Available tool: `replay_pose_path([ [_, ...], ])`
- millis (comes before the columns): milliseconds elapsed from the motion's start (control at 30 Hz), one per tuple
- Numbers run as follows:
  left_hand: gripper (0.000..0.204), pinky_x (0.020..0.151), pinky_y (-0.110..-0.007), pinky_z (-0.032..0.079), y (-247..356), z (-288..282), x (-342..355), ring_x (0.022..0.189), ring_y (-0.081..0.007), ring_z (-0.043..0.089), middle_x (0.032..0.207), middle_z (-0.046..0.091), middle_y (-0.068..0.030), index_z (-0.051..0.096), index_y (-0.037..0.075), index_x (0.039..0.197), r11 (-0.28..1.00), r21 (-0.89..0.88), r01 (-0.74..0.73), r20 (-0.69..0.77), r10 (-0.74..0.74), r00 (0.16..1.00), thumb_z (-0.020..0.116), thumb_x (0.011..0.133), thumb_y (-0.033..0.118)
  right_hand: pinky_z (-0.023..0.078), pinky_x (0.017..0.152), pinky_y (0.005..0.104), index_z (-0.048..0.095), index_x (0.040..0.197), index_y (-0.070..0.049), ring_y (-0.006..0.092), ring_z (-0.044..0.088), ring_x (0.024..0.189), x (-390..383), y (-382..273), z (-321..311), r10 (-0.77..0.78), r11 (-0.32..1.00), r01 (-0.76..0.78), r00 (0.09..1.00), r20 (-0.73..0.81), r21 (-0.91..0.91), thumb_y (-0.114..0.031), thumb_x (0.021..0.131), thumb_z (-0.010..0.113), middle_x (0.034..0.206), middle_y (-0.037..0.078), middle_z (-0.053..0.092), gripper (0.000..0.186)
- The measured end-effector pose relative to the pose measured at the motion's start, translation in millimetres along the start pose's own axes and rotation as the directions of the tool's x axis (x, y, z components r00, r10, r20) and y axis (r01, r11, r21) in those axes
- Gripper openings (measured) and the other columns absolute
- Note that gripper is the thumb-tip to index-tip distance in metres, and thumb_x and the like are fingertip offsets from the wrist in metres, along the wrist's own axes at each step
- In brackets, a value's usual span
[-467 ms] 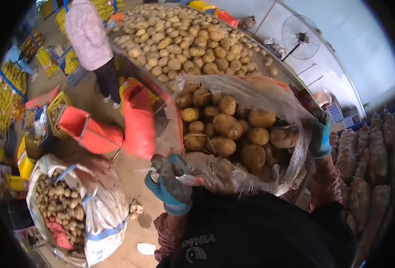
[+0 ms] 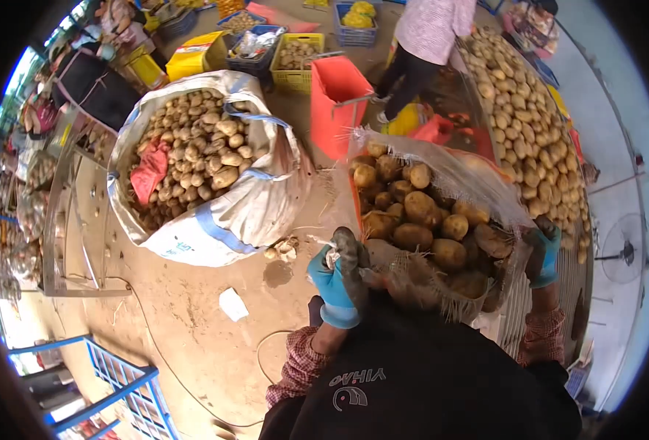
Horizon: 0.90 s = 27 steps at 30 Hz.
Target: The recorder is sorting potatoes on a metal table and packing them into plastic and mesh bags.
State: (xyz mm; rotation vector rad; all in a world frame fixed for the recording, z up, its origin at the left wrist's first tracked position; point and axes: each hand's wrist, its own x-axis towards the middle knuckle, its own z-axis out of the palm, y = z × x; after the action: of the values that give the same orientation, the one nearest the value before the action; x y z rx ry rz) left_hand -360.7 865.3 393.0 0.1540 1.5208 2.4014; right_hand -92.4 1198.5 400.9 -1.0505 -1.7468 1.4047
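A translucent woven sack (image 2: 453,158) of potatoes (image 2: 421,209) stands with its mouth gaping, close against my body. My left hand (image 2: 339,275), in a blue and grey work glove, is closed on the bunched near-left rim of the sack. At the sack's right side my right hand (image 2: 543,253), gloved alike, grips the rim; its fingers are partly hidden behind the plastic. Brown potatoes, some dirt-stained, fill the sack up to near its rim.
A large white sack (image 2: 221,231) of small potatoes stands to the left. Loose potatoes (image 2: 530,132) cover a long table at the right. Ahead are a red bin (image 2: 339,103) and a person (image 2: 431,37). A blue metal rack (image 2: 130,381) and a cable (image 2: 166,352) lie lower left.
My view has swung left, bringing the white sack and blue rack further in. Both hands still grip the potato sack, which now hangs more to the right in the picture.
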Motion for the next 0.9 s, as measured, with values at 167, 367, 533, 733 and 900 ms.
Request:
replay_pose_path([
  [167, 0.049, 0.056, -0.030, 0.039, 18, -72, 59, 0.057, -0.0132, 0.049, 0.060, 0.050, -0.0037, 0.048, 0.009, 0.072, 0.999, -0.047, -0.005, -0.207, -0.005, 0.978, 0.057, 0.108, 0.042, 0.051, 0.081, 0.0286, 0.049, 0.118, -0.001, 0.0128, 0.057, 0.089, 70, -7, 144, -0.067, 0.995, 0.081, 0.972, 0.224, -0.056, 0.001, 0.084, 0.066, 0.104, 0.003, 0.054, 0.037],
  [367, 0.048, 0.052, -0.029, 0.039, 38, -136, 133, 0.055, -0.0125, 0.050, 0.060, 0.054, -0.0050, 0.050, 0.009, 0.075, 0.996, 0.076, 0.054, -0.496, -0.009, 0.868, 0.056, 0.108, 0.042, 0.038, 0.064, 0.0265, 0.052, 0.075, -0.006, 0.0067, 0.044, 0.074, 134, -12, 346, -0.046, 0.991, 0.098, 0.891, 0.451, -0.092, 0.000, 0.081, 0.066, 0.074, -0.006, 0.042, 0.016],
  [533, 0.057, 0.054, -0.028, 0.042, 59, -174, 191, 0.054, -0.0119, 0.051, 0.062, 0.058, -0.0042, 0.059, 0.006, 0.073, 0.979, 0.204, 0.009, -0.636, 0.125, 0.762, 0.047, 0.110, 0.048, 0.031, 0.055, 0.0276, 0.044, 0.067, -0.009, 0.0044, 0.037, 0.065, 171, -14, 497, 0.119, 0.991, -0.127, 0.785, 0.608, -0.029, 0.002, 0.077, 0.069, 0.069, -0.006, 0.039, 0.029],
  [733, 0.068, 0.054, -0.030, 0.045, 117, -241, 254, 0.053, -0.0138, 0.053, 0.060, 0.059, -0.0047, 0.057, 0.006, 0.068, 0.890, 0.429, 0.154, -0.726, 0.238, 0.645, 0.039, 0.109, 0.057, 0.043, 0.056, 0.0282, 0.061, 0.071, -0.002, 0.0078, 0.054, 0.063, 209, -24, 676, 0.132, 0.990, -0.116, 0.558, 0.819, -0.081, 0.001, 0.078, 0.073, 0.073, 0.000, 0.062, 0.014],
  [900, 0.067, 0.056, -0.033, 0.044, 160, -366, 415, 0.056, -0.0149, 0.054, 0.060, 0.059, -0.0042, 0.063, 0.003, 0.069, 0.860, 0.505, -0.067, -0.559, 0.386, 0.734, 0.047, 0.108, 0.055, 0.055, 0.074, 0.0317, 0.074, 0.103, 0.002, 0.0194, 0.070, 0.083, 242, 1, 875, 0.051, 0.951, 0.262, 0.381, 0.923, -0.161, -0.003, 0.081, 0.076, 0.089, 0.008, 0.074, 0.022],
])
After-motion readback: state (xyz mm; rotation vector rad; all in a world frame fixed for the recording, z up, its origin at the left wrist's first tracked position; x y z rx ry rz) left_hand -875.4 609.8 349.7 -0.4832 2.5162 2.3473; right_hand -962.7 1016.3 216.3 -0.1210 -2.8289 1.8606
